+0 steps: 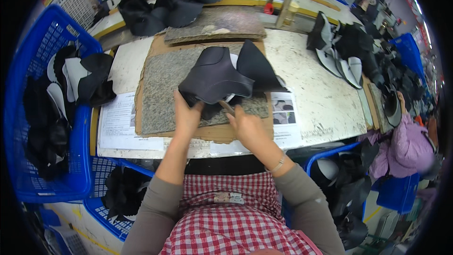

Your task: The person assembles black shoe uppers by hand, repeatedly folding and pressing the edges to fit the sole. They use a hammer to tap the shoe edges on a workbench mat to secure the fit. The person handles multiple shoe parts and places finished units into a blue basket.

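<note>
A black leather shoe upper (214, 78) with pale lining is lifted over a grey speckled pad (163, 85) in the middle of the table. My left hand (187, 118) grips its near left edge, thumb toward the middle. In my right hand (250, 127) is a slim brownish tool (227, 108), its tip at the upper's near edge; what kind of tool it is, I cannot make out. Another black piece (257, 66) stands up against the upper's right side. Under the pad lies a sheet of brown cardboard (226, 137).
Printed sheets (118, 118) lie on the white table (325, 108). Black uppers (165, 7) are heaped behind a second thick pad (217, 22), more (342, 52) at far right. Blue baskets (78, 160) of uppers flank me. A co-worker's checked sleeve (401, 137) is at right.
</note>
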Tool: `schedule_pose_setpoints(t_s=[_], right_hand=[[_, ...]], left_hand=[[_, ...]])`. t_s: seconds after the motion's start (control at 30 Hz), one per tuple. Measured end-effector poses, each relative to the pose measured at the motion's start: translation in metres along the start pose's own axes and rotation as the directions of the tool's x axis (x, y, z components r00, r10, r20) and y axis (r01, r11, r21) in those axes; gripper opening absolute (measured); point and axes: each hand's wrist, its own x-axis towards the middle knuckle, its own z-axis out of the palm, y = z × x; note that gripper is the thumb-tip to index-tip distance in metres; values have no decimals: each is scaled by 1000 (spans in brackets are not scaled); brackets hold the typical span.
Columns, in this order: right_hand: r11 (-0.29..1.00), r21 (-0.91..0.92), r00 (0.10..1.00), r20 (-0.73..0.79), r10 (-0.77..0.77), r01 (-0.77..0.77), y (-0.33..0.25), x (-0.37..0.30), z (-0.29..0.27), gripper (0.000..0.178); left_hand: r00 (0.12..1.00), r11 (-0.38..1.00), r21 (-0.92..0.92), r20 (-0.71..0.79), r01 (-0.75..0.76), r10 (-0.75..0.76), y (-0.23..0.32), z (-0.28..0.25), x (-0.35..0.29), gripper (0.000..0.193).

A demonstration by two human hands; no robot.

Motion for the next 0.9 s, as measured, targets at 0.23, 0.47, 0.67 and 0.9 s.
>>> schedule_pose_setpoints(t_s=[0.23, 0.47, 0.67, 0.9], right_hand=[[828, 561, 950, 254, -180, 7, 0, -49, -58, 38], [854, 482, 970, 32, -242, 197, -38, -55, -117, 30], [953, 285, 995, -55, -88, 100, -26, -35, -89, 27], [953, 237, 969, 201, 143, -190, 11, -36, -52, 29]], left_hand=[[889, 751, 596, -129, -284, 439, 118, -95, 74, 53], [514, 104, 749, 339, -654, 788, 208, -70, 113, 35], [696, 244, 674, 555, -697, 456, 132, 0, 77, 33], [613, 468, 406, 612, -785, 500, 59, -50, 82, 72]])
